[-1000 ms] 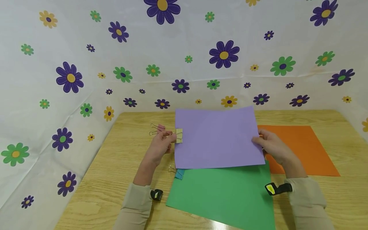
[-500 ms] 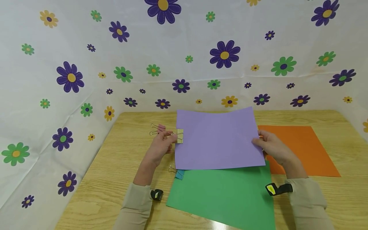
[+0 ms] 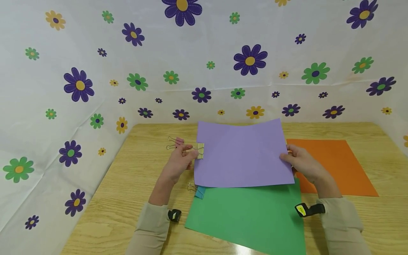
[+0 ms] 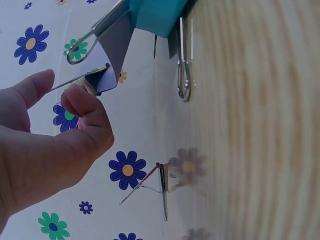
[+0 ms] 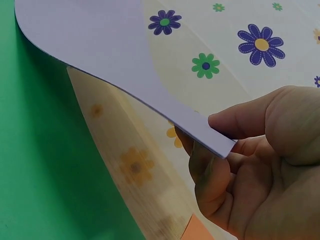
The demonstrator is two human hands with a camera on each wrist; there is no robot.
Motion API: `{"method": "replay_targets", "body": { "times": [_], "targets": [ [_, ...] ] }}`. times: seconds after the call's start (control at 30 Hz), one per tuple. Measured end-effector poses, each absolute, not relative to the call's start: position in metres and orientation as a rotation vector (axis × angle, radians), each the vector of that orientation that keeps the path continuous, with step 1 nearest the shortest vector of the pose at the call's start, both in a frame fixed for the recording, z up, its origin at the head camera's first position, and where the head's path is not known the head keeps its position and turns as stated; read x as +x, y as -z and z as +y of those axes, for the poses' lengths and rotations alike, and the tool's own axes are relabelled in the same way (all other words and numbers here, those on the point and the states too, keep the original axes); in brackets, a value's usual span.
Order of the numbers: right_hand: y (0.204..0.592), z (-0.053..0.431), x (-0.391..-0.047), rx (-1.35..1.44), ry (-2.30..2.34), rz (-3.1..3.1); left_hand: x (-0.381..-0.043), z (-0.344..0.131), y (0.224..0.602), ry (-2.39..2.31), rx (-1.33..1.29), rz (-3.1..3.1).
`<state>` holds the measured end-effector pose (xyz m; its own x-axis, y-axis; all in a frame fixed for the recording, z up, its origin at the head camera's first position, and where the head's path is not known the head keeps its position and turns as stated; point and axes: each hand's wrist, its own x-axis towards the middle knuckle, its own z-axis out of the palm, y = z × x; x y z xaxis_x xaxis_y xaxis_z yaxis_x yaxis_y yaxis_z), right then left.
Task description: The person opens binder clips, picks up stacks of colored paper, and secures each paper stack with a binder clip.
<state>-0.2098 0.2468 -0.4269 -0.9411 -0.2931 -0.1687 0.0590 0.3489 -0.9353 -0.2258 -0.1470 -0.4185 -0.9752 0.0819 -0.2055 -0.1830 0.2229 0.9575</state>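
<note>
My left hand point(image 3: 176, 161) pinches the wire handles of a pale yellow binder clip point(image 3: 200, 148). The clip bites the left edge of a purple sheet point(image 3: 242, 156). On the opposite edge, my right hand point(image 3: 301, 161) pinches the same sheet between thumb and fingers. The right wrist view shows the purple sheet point(image 5: 100, 40) lifted and bowing in a curve. Beneath it lies a green sheet point(image 3: 251, 216), its upper part covered by the purple one. A blue binder clip point(image 3: 200, 192) sits at the green sheet's left edge, its wire handles pointing left.
A pink binder clip point(image 3: 179, 141) stands on the wooden table point(image 3: 127, 184) just beyond my left hand. To the right, an orange sheet point(image 3: 334, 166) lies flat, partly behind my right hand. A white flower-patterned cloth point(image 3: 223, 35) closes off the back and sides.
The purple sheet's left end has shifted slightly right, and its top edge now sags in the middle. Both hands keep their grip, almost still.
</note>
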Motion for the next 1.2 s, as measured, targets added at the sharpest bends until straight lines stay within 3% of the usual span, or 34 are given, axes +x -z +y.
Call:
{"method": "replay_targets", "body": {
  "times": [0.93,1.2],
  "targets": [
    [0.427,0.245,-0.212,-0.123,1.709,2.381,-0.262,-0.123,0.408,-2.002,-0.098,2.306],
    [0.428,0.242,-0.214,0.002,1.806,2.449,-0.266,-0.116,0.403,-2.12,0.047,2.281]
  ]
}}
